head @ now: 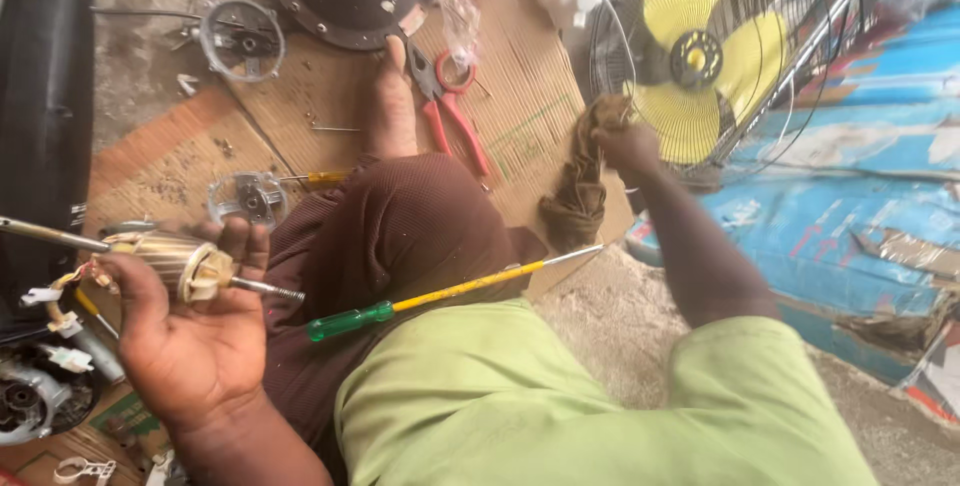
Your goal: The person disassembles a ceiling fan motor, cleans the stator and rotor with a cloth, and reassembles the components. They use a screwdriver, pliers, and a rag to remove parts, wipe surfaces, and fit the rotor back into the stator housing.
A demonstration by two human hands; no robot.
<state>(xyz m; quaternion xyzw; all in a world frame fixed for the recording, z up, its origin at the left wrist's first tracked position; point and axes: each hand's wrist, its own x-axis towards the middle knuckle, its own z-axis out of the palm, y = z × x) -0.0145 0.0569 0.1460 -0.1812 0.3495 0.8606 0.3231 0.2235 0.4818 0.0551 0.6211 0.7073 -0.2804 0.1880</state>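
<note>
left hand (190, 331) half open, cradling a motor rotor (185, 264); right hand (625, 146) clenched around a brown rag (580, 191), just beside the yellow-bladed fan (700, 56).

Left hand (190, 331) is up close, palm facing up, fingers curled loosely with the thumb stretched out to the side. Right arm's reaching way out, elbow nearly straight, and the right hand (625, 141) is balled into a tight fist, knuckles up.
</note>
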